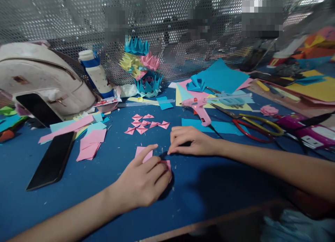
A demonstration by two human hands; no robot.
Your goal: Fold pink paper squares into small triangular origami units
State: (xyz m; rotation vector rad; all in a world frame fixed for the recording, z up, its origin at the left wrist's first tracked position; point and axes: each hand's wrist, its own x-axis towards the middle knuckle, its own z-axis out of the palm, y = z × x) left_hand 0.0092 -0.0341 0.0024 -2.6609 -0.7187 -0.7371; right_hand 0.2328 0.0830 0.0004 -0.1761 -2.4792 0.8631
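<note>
My left hand [149, 177] rests low over the blue table with its index finger stretched out and the other fingers curled. A pink piece of paper [166, 164] shows at those curled fingertips, partly hidden by them. Under the index finger lies a pink paper square [140, 151], flat on the table. My right hand [192, 141] is just to the right, thumb and fingers drawn together, with no paper visible between the tips. Beyond both hands sit several small folded pink paper pieces [141, 129] in a loose cluster.
A pink glue gun [197, 107] lies on coloured sheets at right, near scissors [253, 127] and a purple power strip [309, 130]. On the left are pink paper squares [90, 146], a phone [52, 161], and a backpack [44, 78]. Paper flowers [148, 83] stand behind.
</note>
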